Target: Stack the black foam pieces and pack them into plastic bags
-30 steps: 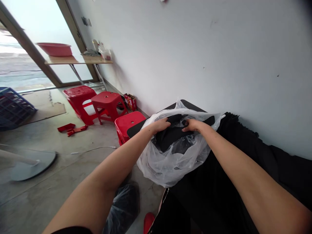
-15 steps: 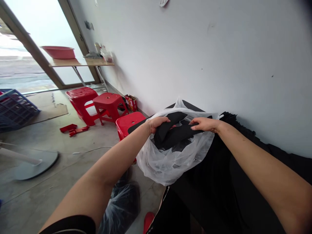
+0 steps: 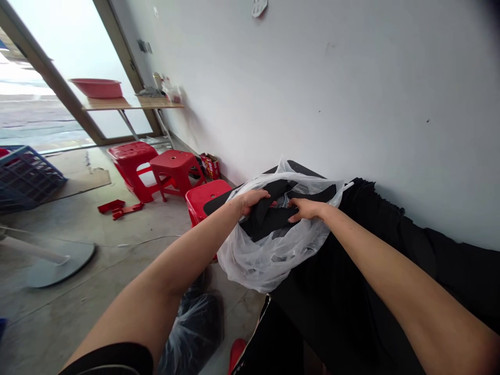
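A translucent white plastic bag (image 3: 250, 260) stands with its mouth wide, and black fabric pieces (image 3: 269, 221) lie inside it. My left hand (image 3: 253, 201) is closed on a black strip at the bag's left side, thumb on top. Across from it, my right hand (image 3: 304, 208) pinches the right end of a black piece in the bag's mouth. Both hands' lower fingers are partly hidden by the fabric. Under the bag, the corner of a black tabletop (image 3: 219, 202) shows.
Stacked black fabric (image 3: 390, 219) runs along the wall at right. Red stools (image 3: 175, 166) stand to the left, near a blue crate (image 3: 31, 174) and a round stand base (image 3: 62, 263). A tied bag (image 3: 195, 333) sits on the floor below. A pink basin (image 3: 97, 88) rests on a far table.
My right hand has moved left, closer to my left hand, along the black fabric. My left hand stays on its strip. The view has shifted slightly.
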`<state>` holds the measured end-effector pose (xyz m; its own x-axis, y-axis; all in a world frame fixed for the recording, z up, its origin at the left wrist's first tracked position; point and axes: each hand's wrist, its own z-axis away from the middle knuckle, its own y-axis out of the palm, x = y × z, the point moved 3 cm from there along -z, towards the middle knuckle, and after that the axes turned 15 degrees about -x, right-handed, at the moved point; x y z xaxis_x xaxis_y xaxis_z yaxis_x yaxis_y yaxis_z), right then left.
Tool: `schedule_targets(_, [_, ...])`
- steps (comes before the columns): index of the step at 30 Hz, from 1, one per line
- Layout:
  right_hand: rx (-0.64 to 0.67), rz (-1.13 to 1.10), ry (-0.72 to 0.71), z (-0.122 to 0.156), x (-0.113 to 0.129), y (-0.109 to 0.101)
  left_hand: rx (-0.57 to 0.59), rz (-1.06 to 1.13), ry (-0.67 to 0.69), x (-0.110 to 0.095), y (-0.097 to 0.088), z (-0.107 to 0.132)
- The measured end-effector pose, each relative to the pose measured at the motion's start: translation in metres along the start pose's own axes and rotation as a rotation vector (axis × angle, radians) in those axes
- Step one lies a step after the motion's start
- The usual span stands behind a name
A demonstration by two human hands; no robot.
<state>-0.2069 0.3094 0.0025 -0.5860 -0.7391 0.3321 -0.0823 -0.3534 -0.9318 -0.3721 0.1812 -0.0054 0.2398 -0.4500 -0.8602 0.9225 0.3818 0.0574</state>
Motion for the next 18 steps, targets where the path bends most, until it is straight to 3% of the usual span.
schedule_targets(5, [0.07, -0.009, -0.024, -0.005, 0.007, 0.0, -0.017, -0.012, 0.083, -0.006, 0.01, 0.009])
schedule_targets(9, [0.076, -0.056, -0.082, 0.0, 0.013, -0.014, 0.118, 0.053, 0.1, -0.015, 0.013, 0.032])
schedule_targets(13, [0.068, -0.097, -0.163, 0.014, 0.023, -0.03, 0.244, 0.185, 0.145, -0.022, 0.007, 0.056])
schedule_targets(18, [0.032, -0.11, -0.182, 0.026, 0.025, -0.042, 0.231, 0.326, 0.167, -0.022, -0.005, 0.08])
